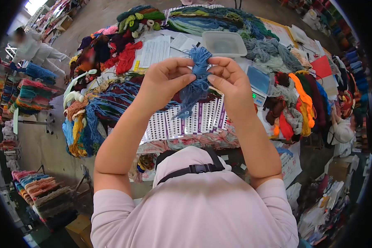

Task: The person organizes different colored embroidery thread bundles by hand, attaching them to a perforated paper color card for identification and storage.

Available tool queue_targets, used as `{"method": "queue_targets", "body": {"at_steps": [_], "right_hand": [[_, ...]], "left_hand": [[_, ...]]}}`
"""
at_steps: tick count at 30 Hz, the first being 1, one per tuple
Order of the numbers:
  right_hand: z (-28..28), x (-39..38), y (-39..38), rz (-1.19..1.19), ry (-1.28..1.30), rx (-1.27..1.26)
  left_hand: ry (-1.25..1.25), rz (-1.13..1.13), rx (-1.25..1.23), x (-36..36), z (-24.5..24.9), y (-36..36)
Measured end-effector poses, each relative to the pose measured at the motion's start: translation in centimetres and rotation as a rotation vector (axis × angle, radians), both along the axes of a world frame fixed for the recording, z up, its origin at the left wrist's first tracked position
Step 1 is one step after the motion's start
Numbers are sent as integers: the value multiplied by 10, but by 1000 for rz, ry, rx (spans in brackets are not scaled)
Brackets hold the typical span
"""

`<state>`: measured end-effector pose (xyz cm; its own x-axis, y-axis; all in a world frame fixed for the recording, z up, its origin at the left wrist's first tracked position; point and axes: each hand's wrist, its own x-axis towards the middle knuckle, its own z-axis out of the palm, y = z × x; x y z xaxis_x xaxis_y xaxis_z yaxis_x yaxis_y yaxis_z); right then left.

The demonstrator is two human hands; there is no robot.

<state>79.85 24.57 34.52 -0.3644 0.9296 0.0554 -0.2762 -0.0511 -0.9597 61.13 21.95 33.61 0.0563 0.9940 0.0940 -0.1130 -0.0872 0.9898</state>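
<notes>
A bundle of blue yarn [200, 62], looped at the top and with loose darker strands hanging below, is held up over the table between both hands. My left hand [169, 78] pinches its left side with thumb and fingers. On the right side, my right hand [229, 78] pinches it in the same way at about the same height. Beneath the yarn lie white cards with rows of dark holes and purple strips [169, 126]. Behind the hands is a translucent plastic tray [224, 44].
Yarn heaps surround the work area, with red yarn [128, 58] at left and orange yarn [304, 99] at right. A printed sheet [155, 51] and a scale [258, 98] are on the table. One person [35, 47] is at far left, another [344, 130] at far right.
</notes>
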Motion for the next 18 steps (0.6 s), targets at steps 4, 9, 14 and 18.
{"method": "queue_targets", "body": {"at_steps": [4,9,14,18], "right_hand": [[-3,4,14,3,81,-12],[0,5,31,54,180,-178],[17,3,26,-32,-120,-115],[12,7,35,-49,-35,10]], "left_hand": [[364,5,133,-1,26,6],[381,-21,213,2,39,27],[108,-49,140,11,40,40],[176,-16,191,18,37,41]]}}
